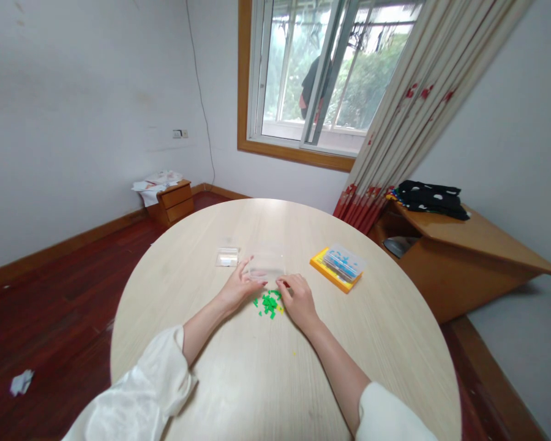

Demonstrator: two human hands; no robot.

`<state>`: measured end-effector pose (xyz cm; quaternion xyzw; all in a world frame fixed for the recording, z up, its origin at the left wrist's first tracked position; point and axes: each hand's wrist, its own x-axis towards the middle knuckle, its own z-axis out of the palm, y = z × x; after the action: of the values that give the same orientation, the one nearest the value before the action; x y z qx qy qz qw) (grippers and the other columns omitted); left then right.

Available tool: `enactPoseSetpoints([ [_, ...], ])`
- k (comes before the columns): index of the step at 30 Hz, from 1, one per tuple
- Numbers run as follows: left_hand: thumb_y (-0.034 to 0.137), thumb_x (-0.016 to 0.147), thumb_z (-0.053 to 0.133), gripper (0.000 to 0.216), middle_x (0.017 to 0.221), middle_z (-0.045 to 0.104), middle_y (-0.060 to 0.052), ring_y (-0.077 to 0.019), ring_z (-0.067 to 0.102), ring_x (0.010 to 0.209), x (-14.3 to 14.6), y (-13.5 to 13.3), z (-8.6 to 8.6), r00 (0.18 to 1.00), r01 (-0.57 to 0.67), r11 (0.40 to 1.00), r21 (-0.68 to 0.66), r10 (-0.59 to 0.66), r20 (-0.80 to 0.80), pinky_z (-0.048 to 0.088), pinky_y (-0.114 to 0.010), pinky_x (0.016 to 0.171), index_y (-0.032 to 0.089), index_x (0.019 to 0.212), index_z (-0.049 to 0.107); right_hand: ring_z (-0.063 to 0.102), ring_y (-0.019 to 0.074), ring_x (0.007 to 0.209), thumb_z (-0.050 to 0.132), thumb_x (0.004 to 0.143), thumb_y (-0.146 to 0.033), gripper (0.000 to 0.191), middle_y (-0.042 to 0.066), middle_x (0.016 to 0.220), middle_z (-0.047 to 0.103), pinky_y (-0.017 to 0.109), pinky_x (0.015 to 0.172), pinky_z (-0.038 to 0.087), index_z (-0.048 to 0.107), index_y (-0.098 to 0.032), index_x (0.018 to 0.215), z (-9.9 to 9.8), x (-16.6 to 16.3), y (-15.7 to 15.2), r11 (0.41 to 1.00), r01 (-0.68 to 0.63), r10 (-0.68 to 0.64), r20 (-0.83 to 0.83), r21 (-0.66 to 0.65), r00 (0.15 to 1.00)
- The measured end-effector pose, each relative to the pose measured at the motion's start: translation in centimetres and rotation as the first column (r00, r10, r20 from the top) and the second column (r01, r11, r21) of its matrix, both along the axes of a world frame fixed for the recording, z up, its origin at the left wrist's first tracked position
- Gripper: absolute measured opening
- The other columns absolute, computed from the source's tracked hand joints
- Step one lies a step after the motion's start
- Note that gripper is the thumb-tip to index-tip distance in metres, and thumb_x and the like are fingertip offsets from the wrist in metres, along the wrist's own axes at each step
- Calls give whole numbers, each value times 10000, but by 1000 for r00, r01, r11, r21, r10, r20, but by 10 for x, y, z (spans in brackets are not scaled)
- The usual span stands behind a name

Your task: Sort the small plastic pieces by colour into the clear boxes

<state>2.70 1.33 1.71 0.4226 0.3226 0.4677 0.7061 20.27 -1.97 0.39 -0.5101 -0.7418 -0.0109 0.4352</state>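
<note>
A clear plastic box (267, 267) lies on the round table, its see-through lid seemingly raised at the back. My left hand (239, 288) grips the box's left front corner, thumb along the near edge and fingers spread up its side. At the right front corner is my right hand (298, 297), closed with fingers curled and thumb and fingertips together; whatever they pinch is too small to make out. Between the two hands sits a loose pile of small green toy bricks (269, 304). A small yellow piece (280, 309) lies at the pile's right edge.
Left of the box stands a small clear case (227, 257). To the right, a yellow box (335, 275) carries a clear case of blue pieces (343, 262). The pale round table (239, 380) has a curved edge. A wooden cabinet (422, 257) is beyond it at right.
</note>
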Motion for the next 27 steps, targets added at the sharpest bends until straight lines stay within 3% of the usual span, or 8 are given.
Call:
enactPoseSetpoints([
  [2, 262, 635, 738, 670, 927, 629, -49, -133, 632, 731, -5, 7, -2, 973, -152, 977, 152, 175, -151, 492, -335, 792, 193, 1228, 434, 546, 197, 726, 440, 909, -297, 239, 53, 744, 648, 336, 688, 412, 646, -196, 838, -3, 9, 5, 995, 94, -94, -8, 12, 996],
  [4, 257, 714, 636, 413, 932, 612, -70, -169, 612, 797, -14, 15, -3, 840, -273, 864, 423, 428, -333, 480, -373, 827, 159, 1104, 539, 540, 201, 720, 444, 902, -292, 238, 58, 750, 651, 337, 690, 398, 647, -192, 829, -6, 18, 10, 983, 184, -184, -11, 12, 983],
  [6, 213, 758, 555, 340, 1072, 589, -115, -227, 560, 995, -23, 22, -5, 657, -204, 708, 676, 611, -442, 411, -427, 942, 157, 1094, 566, 543, 208, 737, 452, 894, -283, 232, 70, 780, 663, 344, 706, 388, 653, -182, 838, -9, 25, 13, 967, 253, -253, -7, -6, 967],
  [8, 184, 772, 521, 427, 1206, 539, -133, -268, 473, 1143, -29, 25, -7, 500, -51, 637, 769, 683, -532, 314, -483, 1024, 167, 1198, 524, 549, 218, 778, 454, 889, -255, 223, 86, 826, 675, 356, 730, 377, 659, -169, 880, -13, 29, 16, 956, 291, -291, 22, -39, 957],
  [14, 222, 845, 468, 543, 1227, 526, -158, -293, 433, 1186, -20, 15, -13, 305, 293, 696, 655, 582, -754, 199, -533, 1051, 181, 1379, 377, 548, 238, 917, 460, 878, -215, 259, 97, 947, 668, 396, 806, 353, 630, -181, 1071, -18, 21, 18, 965, 205, -178, 164, -162, 970],
  [21, 308, 871, 468, 424, 1250, 494, -154, -326, 410, 1181, -9, 5, -12, 211, 434, 654, 619, 594, -776, 223, -525, 997, 266, 1290, 513, 525, 231, 1090, 418, 917, -280, 379, 114, 1149, 629, 437, 909, 314, 497, -194, 1277, -12, 9, 11, 970, 43, 3, 189, -239, 982],
  [24, 310, 891, 436, 403, 1230, 511, -152, -310, 424, 1166, -13, 9, -10, 135, 429, 692, 581, 587, -799, 253, -496, 977, 259, 1281, 522, 543, 208, 1060, 370, 932, -265, 360, 108, 1116, 646, 410, 907, 316, 523, -184, 1248, -7, 11, 10, 984, 59, -30, 173, -168, 984],
  [27, 312, 909, 408, 401, 1233, 513, -156, -302, 426, 1164, -20, 16, -8, 40, 394, 739, 547, 580, -813, 268, -473, 959, 249, 1290, 514, 545, 206, 1038, 369, 921, -252, 327, 110, 1085, 647, 401, 931, 297, 601, -183, 1141, 3, 23, 11, 973, 228, -232, 154, 41, 961],
])
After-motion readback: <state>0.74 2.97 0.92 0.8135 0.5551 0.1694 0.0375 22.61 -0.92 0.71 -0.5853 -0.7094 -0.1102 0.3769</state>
